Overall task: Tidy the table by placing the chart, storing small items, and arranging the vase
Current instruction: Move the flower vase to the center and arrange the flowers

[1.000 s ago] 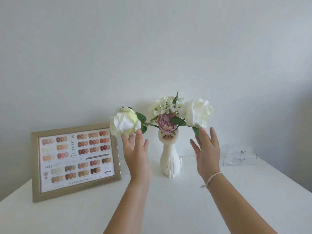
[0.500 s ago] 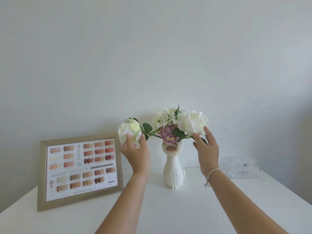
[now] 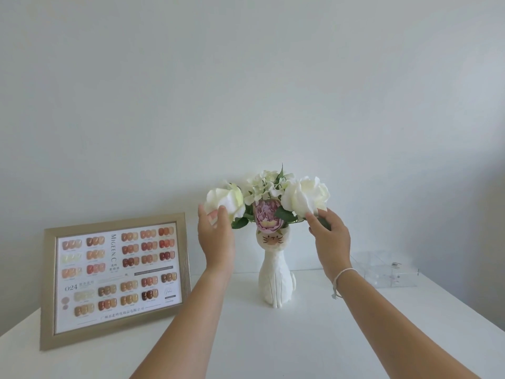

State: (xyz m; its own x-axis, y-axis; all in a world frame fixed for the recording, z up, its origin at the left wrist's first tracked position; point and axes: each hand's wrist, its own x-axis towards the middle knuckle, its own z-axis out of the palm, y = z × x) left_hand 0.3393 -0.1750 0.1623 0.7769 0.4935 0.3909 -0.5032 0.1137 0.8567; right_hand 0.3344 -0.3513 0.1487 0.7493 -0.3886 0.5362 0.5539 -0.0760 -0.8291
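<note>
Chart (image 3: 116, 277), framed in gold and showing rows of nail colour swatches, stands propped near the desk's (image 3: 273, 346) left edge, leaning back toward the wall. To its right the left hand (image 3: 216, 242) is raised with its back to the camera; its fingers (image 3: 222, 214) and thumb are curled round the lower side of the left white rose (image 3: 228, 199), grasping the bloom. That rose leans out to the left of the bunch on a leafy stem. At the middle of the desk, close to its back edge, the vase (image 3: 276, 274) stands upright: white, shaped like a sitting cat with a drawn face below its mouth. It holds a mauve peony (image 3: 266, 216) at the front, small pale blossoms behind, and a white rose on each side. The right rose (image 3: 306, 195) sits at the upper right of the bunch. The right hand (image 3: 332, 239), a pale cord round its wrist, touches it from below; its fingers (image 3: 311, 216) bend onto the underside of the bloom and the leaves there, holding it lightly. Near the back right corner of the desk lies a clear box (image 3: 388, 272), well apart from the vase, with small items inside too faint to tell.
</note>
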